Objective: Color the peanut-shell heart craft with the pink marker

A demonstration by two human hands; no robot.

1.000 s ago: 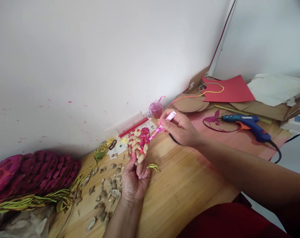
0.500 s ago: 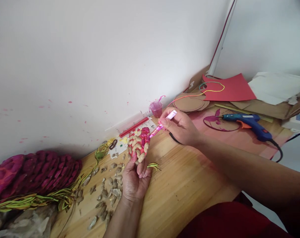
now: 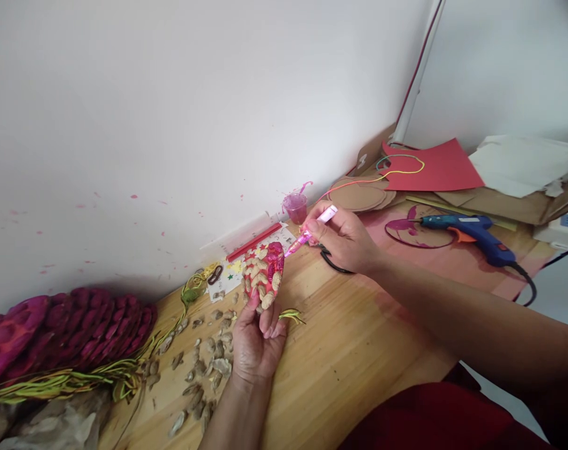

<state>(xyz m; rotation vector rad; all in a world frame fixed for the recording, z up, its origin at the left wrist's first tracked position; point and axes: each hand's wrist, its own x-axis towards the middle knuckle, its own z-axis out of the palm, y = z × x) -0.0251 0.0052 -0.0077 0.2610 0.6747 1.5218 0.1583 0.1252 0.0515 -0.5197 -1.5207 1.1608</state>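
My left hand [image 3: 258,344] is closed on the lower edge of a red piece [image 3: 278,286] with peanut shells [image 3: 260,275] stuck over its face. Magenta paint covers the shells along its upper right part; the others are bare tan. In my right hand [image 3: 344,237] is a paintbrush [image 3: 297,245] with a white handle end and pink paint along its lower length. Its tip is at the painted right edge of the piece; whether it touches I cannot tell. Yellow-green strands [image 3: 291,315] show just right of my left fingers.
Loose peanut shells [image 3: 218,347] lie on the wooden table [image 3: 340,350]. Painted magenta pieces [image 3: 77,325] stand stacked at left. A cup of pink paint [image 3: 296,205] is by the wall. Rightward are a blue glue gun [image 3: 481,234], cardboard discs [image 3: 359,195] and red paper [image 3: 429,165].
The paintbrush and my right hand have shifted slightly, the tip a little up and to the right. The peanut piece stays almost still in my left hand.
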